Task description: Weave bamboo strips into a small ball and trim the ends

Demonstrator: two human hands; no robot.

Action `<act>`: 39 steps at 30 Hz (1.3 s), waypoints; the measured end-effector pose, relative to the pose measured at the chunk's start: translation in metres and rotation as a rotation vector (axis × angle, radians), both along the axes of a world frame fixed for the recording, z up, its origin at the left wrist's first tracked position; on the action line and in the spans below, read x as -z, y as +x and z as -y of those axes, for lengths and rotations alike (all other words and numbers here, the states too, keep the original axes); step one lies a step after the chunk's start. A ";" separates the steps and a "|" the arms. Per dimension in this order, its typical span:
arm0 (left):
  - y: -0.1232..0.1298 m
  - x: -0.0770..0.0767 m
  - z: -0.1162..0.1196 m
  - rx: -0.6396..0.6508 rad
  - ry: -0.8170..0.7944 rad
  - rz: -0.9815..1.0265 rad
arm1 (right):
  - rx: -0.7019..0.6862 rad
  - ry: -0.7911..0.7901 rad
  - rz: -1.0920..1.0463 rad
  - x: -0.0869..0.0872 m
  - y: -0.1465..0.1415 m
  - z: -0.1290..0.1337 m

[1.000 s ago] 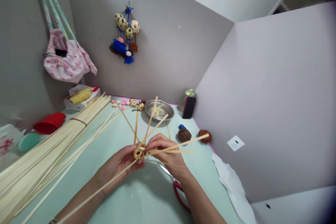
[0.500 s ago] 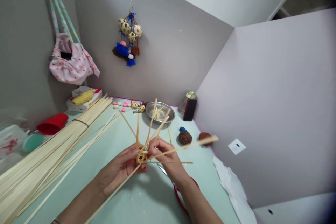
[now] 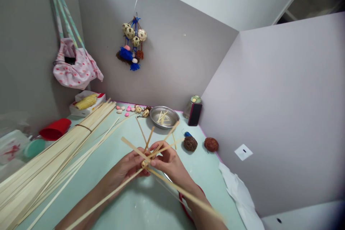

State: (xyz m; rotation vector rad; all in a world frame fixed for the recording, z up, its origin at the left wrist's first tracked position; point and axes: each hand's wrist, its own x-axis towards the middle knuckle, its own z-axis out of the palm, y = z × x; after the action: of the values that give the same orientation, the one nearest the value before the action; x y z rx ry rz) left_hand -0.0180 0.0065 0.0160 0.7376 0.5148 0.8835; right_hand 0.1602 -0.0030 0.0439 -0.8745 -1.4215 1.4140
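Note:
Near the middle of the table, a small woven ball (image 3: 145,164) of pale strips sits between my hands, with several long strips fanning out from it. My left hand (image 3: 130,165) is closed around its left side. My right hand (image 3: 167,161) pinches strips at the ball's right, thumb and fingers together. One strip runs down to the lower left, another crosses my right forearm. Red-handled scissors (image 3: 184,206) lie partly hidden beneath my right forearm.
A bundle of flat strips (image 3: 54,154) covers the table's left side. Behind my hands stands a metal bowl (image 3: 164,124) holding short strips. Brown yarn (image 3: 190,144), reddish yarn (image 3: 211,145), a phone (image 3: 194,114) and white cloth (image 3: 238,190) are at the right.
The ball has turned between my hands and its strips point in new directions; one now extends to the lower right. My right hand has shifted its pinch, and the view has moved slightly.

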 end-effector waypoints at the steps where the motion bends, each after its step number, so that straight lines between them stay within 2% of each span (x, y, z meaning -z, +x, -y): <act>1: -0.001 0.001 -0.001 -0.009 0.013 -0.029 | -0.012 0.017 0.051 -0.002 0.000 0.001; 6: -0.002 -0.001 -0.002 -0.100 0.060 -0.125 | 0.039 0.193 0.294 -0.006 0.000 0.002; 12: -0.006 -0.012 0.003 -0.149 0.095 -0.099 | 0.115 0.223 0.216 -0.002 -0.006 0.005; 19: 0.000 -0.019 0.008 -0.090 0.156 -0.026 | 0.292 0.442 0.166 0.008 -0.009 0.003; 23: 0.007 -0.018 0.013 -0.161 0.080 -0.044 | 0.318 0.567 0.227 0.014 -0.014 0.005; 26: 0.009 -0.015 0.015 -0.226 0.091 -0.052 | 0.340 0.663 0.309 0.014 -0.019 0.010; 30: 0.008 -0.014 0.014 -0.273 0.076 -0.035 | 0.299 0.748 0.510 0.011 -0.016 0.012; 33: 0.003 -0.015 0.010 -0.283 0.053 -0.024 | 0.235 0.792 0.672 0.001 -0.003 0.007; 36: -0.005 -0.018 0.007 -0.256 0.040 -0.048 | 0.197 0.705 0.913 -0.017 0.018 0.007; 39: -0.013 -0.021 0.004 -0.187 0.038 -0.121 | 0.155 0.554 1.303 -0.035 0.041 0.021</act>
State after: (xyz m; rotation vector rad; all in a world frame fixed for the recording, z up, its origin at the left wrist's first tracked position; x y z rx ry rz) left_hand -0.0313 0.0021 0.0372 0.7903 0.6844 1.0290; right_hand 0.2011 -0.0235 0.0793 -1.5549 -2.4129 0.1246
